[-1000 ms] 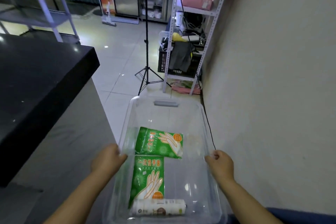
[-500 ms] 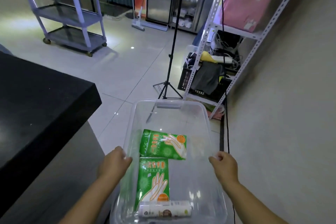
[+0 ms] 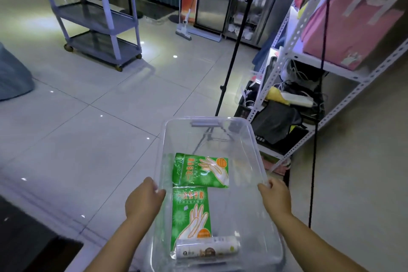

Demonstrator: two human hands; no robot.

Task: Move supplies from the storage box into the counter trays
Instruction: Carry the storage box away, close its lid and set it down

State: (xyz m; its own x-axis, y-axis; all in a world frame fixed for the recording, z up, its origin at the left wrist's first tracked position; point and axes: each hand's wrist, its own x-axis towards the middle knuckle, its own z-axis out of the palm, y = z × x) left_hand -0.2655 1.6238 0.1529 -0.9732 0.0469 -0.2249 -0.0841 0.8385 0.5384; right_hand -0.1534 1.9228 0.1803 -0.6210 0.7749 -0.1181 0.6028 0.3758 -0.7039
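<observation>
I hold the clear storage box (image 3: pixel 254 139) at 6 o'clock, left hand (image 3: pixel 143 201) and right hand (image 3: pixel 276 196) with fingers curled on its side rims, far glove pack (image 3: pixel 201 170), near glove pack (image 3: pixel 192 210) and roll (image 3: pixel 207 249) inside, and the worktop (image 3: pixel 33 247) has slid off to 8 o'clock, so probably no unloading yet.

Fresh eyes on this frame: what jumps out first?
The clear storage box at centre bottom stands out first, held at its long sides by the left hand and right hand. Inside lie the bright green far glove packet and near glove packet, with a white roll across the near end. Behind, a pink bag sits on the metal rack at upper right, and a grey trolley stands upper left.
</observation>
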